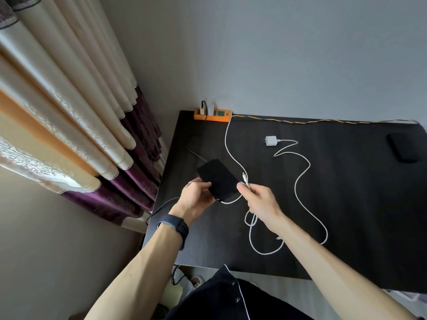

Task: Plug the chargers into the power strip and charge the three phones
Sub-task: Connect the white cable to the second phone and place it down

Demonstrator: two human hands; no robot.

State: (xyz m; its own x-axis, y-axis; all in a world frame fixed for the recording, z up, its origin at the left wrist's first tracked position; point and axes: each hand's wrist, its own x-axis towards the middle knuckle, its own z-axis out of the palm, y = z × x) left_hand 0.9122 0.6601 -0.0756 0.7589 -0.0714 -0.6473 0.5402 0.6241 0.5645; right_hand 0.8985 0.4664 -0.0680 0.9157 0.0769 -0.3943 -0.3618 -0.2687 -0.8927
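Observation:
My left hand [196, 199] grips a black phone [218, 179] by its near end, tilted above the dark table [346, 192]. My right hand [258, 199] pinches the plug end of a white cable [227, 144]; the connector tip points up just right of the phone. That cable runs back to the orange power strip [212, 114] at the table's far left corner, where two chargers are plugged in. A loose white charger [270, 140] lies unplugged mid-table with its own white cable [300, 181] looping toward the front. A second black phone [403, 147] lies at the far right.
A dark thin cable [196, 154] runs from the strip across the left of the table and over its left edge. The strip's yellow-blue cord [323, 121] follows the back edge along the wall. Curtains [80, 112] hang at the left.

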